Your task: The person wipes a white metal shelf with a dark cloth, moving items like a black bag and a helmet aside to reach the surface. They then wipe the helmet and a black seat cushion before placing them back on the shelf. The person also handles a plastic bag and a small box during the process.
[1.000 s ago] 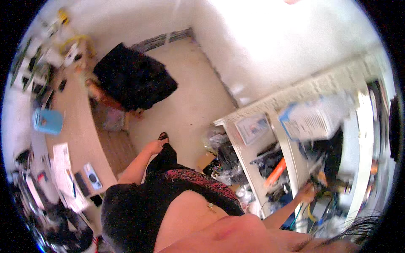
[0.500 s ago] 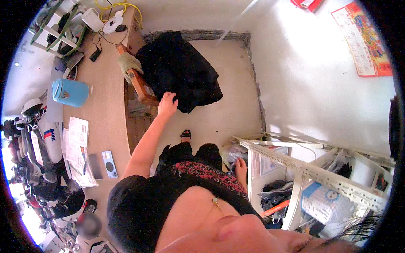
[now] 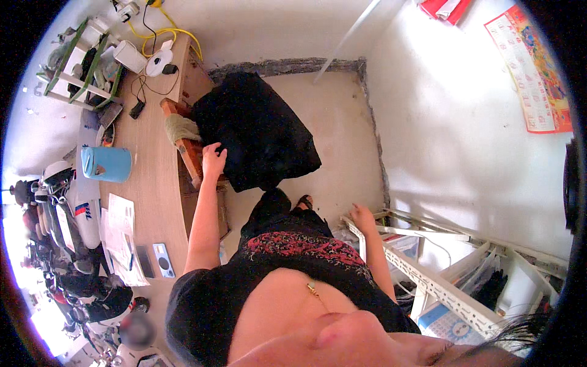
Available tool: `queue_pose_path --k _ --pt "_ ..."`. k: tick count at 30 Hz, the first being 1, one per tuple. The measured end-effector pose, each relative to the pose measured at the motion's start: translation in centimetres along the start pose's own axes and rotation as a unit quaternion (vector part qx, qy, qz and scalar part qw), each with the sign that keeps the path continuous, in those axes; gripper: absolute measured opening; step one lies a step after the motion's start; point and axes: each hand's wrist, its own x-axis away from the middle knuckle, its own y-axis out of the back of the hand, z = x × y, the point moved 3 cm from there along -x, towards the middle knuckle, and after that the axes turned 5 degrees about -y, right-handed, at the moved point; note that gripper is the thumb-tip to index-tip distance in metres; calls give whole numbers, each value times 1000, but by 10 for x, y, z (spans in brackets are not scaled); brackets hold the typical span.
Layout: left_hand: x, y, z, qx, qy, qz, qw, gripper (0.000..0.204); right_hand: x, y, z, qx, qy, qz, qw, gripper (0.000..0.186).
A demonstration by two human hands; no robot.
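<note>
A large black cloth (image 3: pixel 257 131) is draped over a wooden chair (image 3: pixel 192 160), of which mostly the reddish-brown back frame shows. At the cloth's left edge, beside that frame, my left hand (image 3: pixel 213 163) has its fingers curled on the fabric. A pale greenish towel (image 3: pixel 181 129) hangs over the chair's back. My right hand (image 3: pixel 362 218) is out to the right, near the end of a cream perforated metal rack; its fingers are partly stretched and nothing shows in them.
On the left a wooden desk (image 3: pixel 147 196) carries a light blue canister (image 3: pixel 107 164), papers (image 3: pixel 120 226), a phone (image 3: pixel 162 260) and cables. The cream rack (image 3: pixel 422 278) holds bags and boxes at the right. Walls close off the far side and right.
I have moved nearer the chair. My left hand has shifted left along the cloth's edge, and the cloth lies flatter. My right hand has risen from beside my hip to the rack's end.
</note>
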Motion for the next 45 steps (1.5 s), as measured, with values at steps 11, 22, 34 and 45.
queue_pose_path --k 11,22,34,45 --pt "-173 27 -7 -120 -73 39 989 51 -85 -20 163 -131 120 159 971 71" --pt "-270 -15 6 -217 -86 191 953 87 -179 -49 254 -98 -19 164 981 99" --pt "-270 -47 -16 -139 -161 171 962 57 -223 -67 187 -308 -180 175 918 74" --pt "-382 -71 116 -46 10 186 981 46 -202 -191 113 -869 -268 114 399 56"
